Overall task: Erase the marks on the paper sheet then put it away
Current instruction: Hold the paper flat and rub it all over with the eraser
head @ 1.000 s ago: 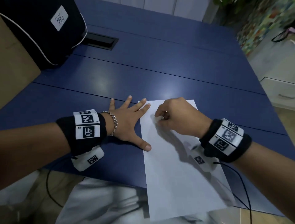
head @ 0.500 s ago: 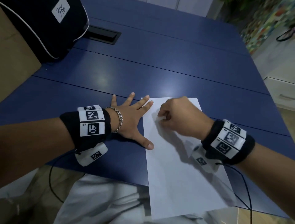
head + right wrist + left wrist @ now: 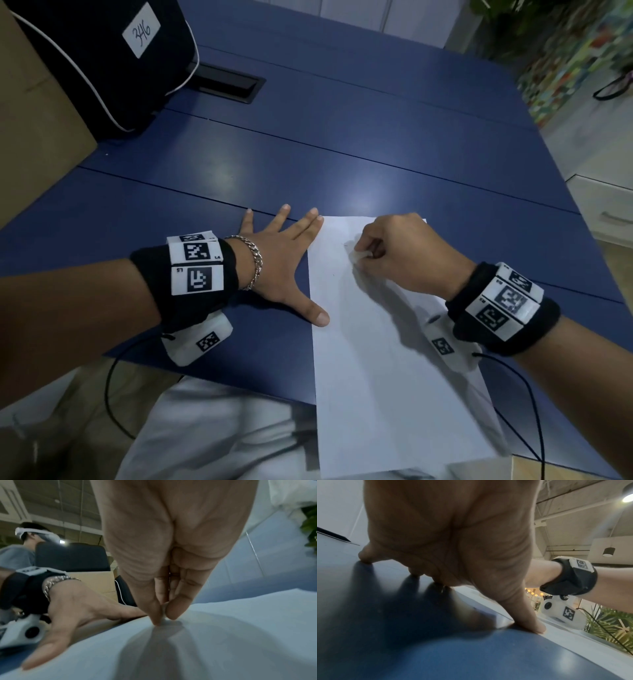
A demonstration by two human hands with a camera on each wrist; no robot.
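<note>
A white paper sheet [image 3: 383,359] lies lengthwise on the blue table [image 3: 342,147], its near end hanging over the front edge. My right hand [image 3: 363,255] pinches a small white eraser [image 3: 359,255] and presses it on the sheet's far part; the right wrist view shows the eraser [image 3: 163,613] between thumb and fingertips [image 3: 175,609]. Faint marks [image 3: 346,245] show just left of the eraser. My left hand [image 3: 284,253] lies flat with fingers spread on the table, thumb [image 3: 318,317] and two fingertips holding down the sheet's left edge [image 3: 505,620].
A black bag [image 3: 102,61] with a label reading 346 stands at the back left, beside a brown cardboard box [image 3: 30,130]. A black cable hatch [image 3: 226,84] is set into the table. White drawers [image 3: 606,212] stand to the right. Another person [image 3: 20,550] sits beyond the table.
My right hand has shifted slightly right and back on the sheet with the eraser, which now shows between the fingers. The left hand stays pressed in place.
</note>
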